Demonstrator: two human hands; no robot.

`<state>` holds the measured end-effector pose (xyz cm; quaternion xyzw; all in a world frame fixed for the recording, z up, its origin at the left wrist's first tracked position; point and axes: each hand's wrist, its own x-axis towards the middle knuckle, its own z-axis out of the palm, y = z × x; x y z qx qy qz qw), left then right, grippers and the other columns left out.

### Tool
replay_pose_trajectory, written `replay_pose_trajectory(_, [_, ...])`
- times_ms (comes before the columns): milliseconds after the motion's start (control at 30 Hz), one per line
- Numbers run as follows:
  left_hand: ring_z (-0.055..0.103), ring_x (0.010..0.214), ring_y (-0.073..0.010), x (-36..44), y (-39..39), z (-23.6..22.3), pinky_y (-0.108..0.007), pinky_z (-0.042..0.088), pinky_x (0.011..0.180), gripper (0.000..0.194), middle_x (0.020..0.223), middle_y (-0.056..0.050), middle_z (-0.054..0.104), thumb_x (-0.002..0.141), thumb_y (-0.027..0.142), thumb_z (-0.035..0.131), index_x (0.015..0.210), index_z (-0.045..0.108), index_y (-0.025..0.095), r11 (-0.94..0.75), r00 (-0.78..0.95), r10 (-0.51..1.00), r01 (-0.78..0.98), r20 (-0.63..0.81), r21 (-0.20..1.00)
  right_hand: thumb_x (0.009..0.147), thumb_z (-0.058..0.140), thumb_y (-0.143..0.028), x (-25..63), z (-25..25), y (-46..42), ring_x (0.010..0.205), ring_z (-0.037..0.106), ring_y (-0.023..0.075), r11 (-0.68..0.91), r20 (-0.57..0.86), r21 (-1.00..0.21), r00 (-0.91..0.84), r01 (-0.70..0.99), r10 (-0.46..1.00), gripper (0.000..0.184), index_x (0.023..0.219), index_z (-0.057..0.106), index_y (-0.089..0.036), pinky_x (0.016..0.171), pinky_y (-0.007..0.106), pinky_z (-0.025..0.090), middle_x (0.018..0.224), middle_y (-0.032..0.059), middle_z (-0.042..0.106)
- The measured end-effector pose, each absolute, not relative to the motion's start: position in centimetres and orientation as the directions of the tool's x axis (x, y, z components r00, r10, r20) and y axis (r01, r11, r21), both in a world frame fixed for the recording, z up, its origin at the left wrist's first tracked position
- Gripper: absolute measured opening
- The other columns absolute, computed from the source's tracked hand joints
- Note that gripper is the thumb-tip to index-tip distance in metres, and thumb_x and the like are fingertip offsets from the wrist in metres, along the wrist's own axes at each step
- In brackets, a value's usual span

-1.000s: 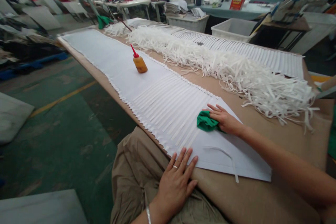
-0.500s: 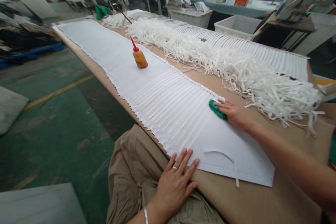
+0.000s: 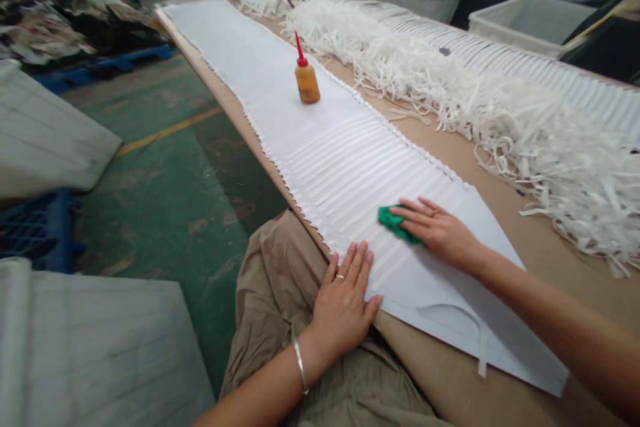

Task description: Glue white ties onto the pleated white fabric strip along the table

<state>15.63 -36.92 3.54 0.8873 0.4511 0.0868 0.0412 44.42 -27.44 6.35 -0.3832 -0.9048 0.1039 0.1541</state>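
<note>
Long white sheets (image 3: pixel 215 33) lie along the table, with rows of narrow white strips (image 3: pixel 370 160) across the near half. My right hand (image 3: pixel 440 230) presses a folded green cloth (image 3: pixel 395 221) onto the strips, fingers stretched over it. Flat on the sheet's near edge rests my left hand (image 3: pixel 345 307), fingers spread and holding nothing. One loose curved strip (image 3: pixel 463 312) lies near the sheet's right end, its tip over the edge. Farther up the sheet stands a bottle (image 3: pixel 307 83) of amber liquid with a red pointed nozzle.
A heap of loose white strips (image 3: pixel 450 87) runs along the brown tabletop (image 3: pixel 485 190), with another striped sheet behind it. White bins (image 3: pixel 520 23) stand beyond the table. Large pale bins (image 3: pixel 115 340) and a blue pallet (image 3: pixel 110 67) are on the floor at left.
My right hand has slid the green cloth from the sheet's far edge toward me across the strips. My left hand stays on the near edge. The view has tilted down and turned left.
</note>
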Motion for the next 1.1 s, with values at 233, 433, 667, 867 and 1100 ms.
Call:
replay_pose_trajectory(233, [0.014, 0.156, -0.0309, 15.5, -37.1, 3.1, -0.054, 0.017, 0.126, 0.070, 0.166, -0.014, 0.022, 0.096, 0.044, 0.052, 0.156, 0.036, 0.011, -0.594, 0.578, 0.804, 0.789, 0.141, 0.156, 0.093, 0.042, -0.006, 41.9, 6.8, -27.3, 0.149, 0.037, 0.0204, 0.731, 0.278, -0.296, -0.676, 0.615, 0.682, 0.057, 0.143, 0.057, -0.028, 0.121, 0.047, 0.038, 0.154, 0.0013, 0.050])
replay_pose_trajectory(433, [0.013, 0.156, -0.0315, 15.3, -37.3, 2.8, -0.054, 0.017, 0.126, 0.074, 0.167, -0.014, 0.020, 0.096, 0.044, 0.052, 0.158, 0.030, 0.011, -0.590, 0.570, 0.808, 0.785, 0.152, 0.190, 0.087, 0.042, 0.000, 47.5, 5.8, -22.3, 0.147, 0.040, 0.0271, 0.442, 0.155, -0.271, -0.414, 0.855, 0.897, 0.059, 0.137, 0.062, -0.023, 0.124, 0.059, 0.024, 0.152, 0.0053, 0.052])
replay_pose_trajectory(667, [0.009, 0.156, -0.0289, 14.5, -34.8, 3.8, -0.052, 0.022, 0.125, 0.068, 0.166, -0.019, 0.021, 0.101, 0.035, 0.042, 0.158, 0.023, 0.003, -0.465, 0.426, 0.883, 0.853, 0.198, 0.236, 0.093, 0.040, -0.005, 41.8, 7.0, -22.0, 0.149, 0.037, 0.0233, 0.581, 0.357, -0.355, -0.468, 0.733, 0.809, 0.057, 0.145, 0.055, -0.022, 0.123, 0.049, 0.035, 0.157, 0.0062, 0.045])
replay_pose_trajectory(867, [0.014, 0.156, -0.0290, 13.9, -32.9, 3.1, -0.055, 0.017, 0.126, 0.067, 0.166, -0.015, 0.024, 0.100, 0.045, 0.043, 0.155, 0.036, 0.007, -0.425, 0.403, 0.903, 0.890, 0.151, 0.163, 0.090, 0.045, -0.003, 38.9, 5.6, -22.3, 0.150, 0.036, 0.0213, 0.722, 0.171, -0.311, -0.711, 0.618, 0.683, 0.055, 0.138, 0.061, -0.026, 0.127, 0.051, 0.024, 0.156, 0.0012, 0.047])
replay_pose_trajectory(1100, [0.015, 0.156, -0.0281, 13.3, -32.3, 3.3, -0.053, 0.023, 0.124, 0.070, 0.165, -0.017, 0.024, 0.101, 0.037, 0.042, 0.160, 0.021, 0.004, -0.415, 0.359, 0.894, 0.890, 0.269, 0.188, 0.093, 0.035, -0.005, 45.3, 7.3, -16.1, 0.137, 0.053, 0.0234, 0.385, 0.349, -0.329, -0.268, 0.863, 0.898, 0.053, 0.138, 0.060, -0.017, 0.117, 0.050, 0.043, 0.145, 0.0146, 0.058])
